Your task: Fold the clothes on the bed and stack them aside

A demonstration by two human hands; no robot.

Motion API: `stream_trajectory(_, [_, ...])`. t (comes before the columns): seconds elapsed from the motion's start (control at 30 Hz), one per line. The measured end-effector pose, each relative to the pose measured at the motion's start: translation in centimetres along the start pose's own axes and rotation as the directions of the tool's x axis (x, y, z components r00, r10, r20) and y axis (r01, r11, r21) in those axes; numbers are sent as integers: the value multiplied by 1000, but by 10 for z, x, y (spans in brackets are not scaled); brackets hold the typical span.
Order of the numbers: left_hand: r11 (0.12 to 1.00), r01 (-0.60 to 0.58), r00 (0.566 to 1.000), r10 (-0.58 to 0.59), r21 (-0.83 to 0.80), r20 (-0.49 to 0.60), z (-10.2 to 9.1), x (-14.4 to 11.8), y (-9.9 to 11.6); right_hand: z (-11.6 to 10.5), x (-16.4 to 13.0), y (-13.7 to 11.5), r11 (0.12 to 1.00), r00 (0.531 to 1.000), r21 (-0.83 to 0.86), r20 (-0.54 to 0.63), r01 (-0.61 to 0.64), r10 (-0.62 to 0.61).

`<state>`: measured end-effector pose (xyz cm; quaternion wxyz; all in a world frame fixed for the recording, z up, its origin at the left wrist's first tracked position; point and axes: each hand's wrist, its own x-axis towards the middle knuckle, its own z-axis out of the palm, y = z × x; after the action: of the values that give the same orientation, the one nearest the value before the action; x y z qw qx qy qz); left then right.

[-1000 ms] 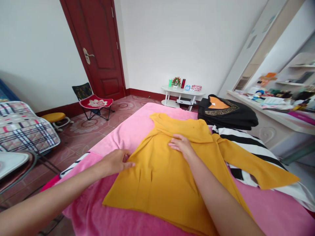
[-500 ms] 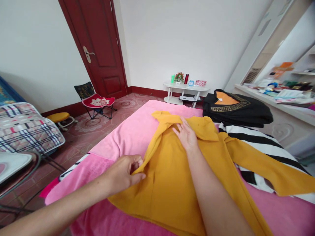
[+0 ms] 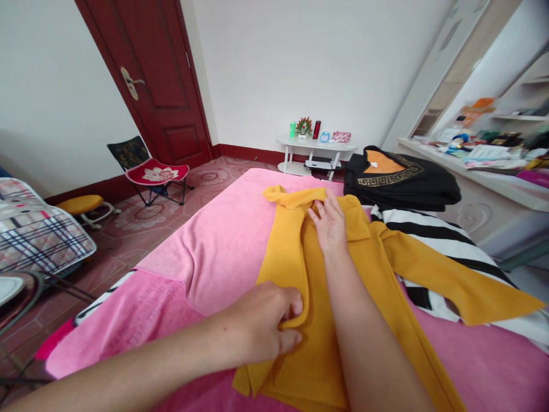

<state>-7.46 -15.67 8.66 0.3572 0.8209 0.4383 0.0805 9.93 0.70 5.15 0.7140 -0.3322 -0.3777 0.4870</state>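
A mustard-yellow collared jacket (image 3: 321, 355) lies spread on a pink blanket (image 3: 227, 240). Its left side is folded inward over the body, while one long sleeve reaches out to the right. My left hand (image 3: 261, 320) pinches the edge of that folded side between thumb and fingers, near the middle of the garment. Up by the collar, my right hand (image 3: 332, 226) rests against the cloth with its fingers stretched and apart. Part of the jacket's lower body is hidden behind my right forearm.
Under the sleeve lies a black-and-white striped cloth (image 3: 441, 234). Folded black clothing (image 3: 407, 183) is stacked at the far right. Beyond the bed stand a white side table (image 3: 317, 142) and a red folding chair (image 3: 156, 171). A cluttered counter (image 3: 480, 166) runs along the right.
My left hand has moved right, carrying the jacket's left edge inward over its body. My right hand has stayed by the collar. The camera view has shifted slightly.
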Motion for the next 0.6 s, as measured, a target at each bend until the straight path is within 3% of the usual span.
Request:
stream_trajectory(0.1, [987,-135,975,117,84,189,5,8,1,-10,3,17,990,984,-143,-180,-10,-16])
stream_trajectory(0.17, [975,-224,903,205,5,378,4,15,4,-17,5,26,975,966,-216,-257,-45,-12])
stream_trajectory(0.27, [979,-167,782,202,-114,589,-5,32,10,-25,7,33,943,949,-286,-305,-170,79])
stream_trajectory(0.3, [984,-129,777,179,-127,603,-9,40,12,-26,8,34,934,943,-291,-313,-209,114])
stream_trajectory(0.33, [986,-102,805,158,-129,572,-13,50,12,-28,8,34,929,937,-286,-322,-235,137])
stream_trajectory(0.37, [990,-84,866,129,-112,483,-16,62,11,-28,8,34,929,932,-278,-333,-244,145])
stream_trajectory(0.43, [999,-31,992,33,-11,120,-20,89,4,-28,8,33,935,929,-270,-348,-229,127])
stream_trajectory(0.47, [998,30,994,-23,56,-110,-19,103,-2,-28,7,34,935,932,-280,-344,-217,113])
stream_trajectory(0.53, [969,207,875,-120,138,-469,-14,129,-18,-27,5,35,927,943,-333,-327,-171,57])
stream_trajectory(0.6, [931,336,776,-186,145,-602,-4,147,-34,-29,5,34,906,942,-417,-328,-81,-67])
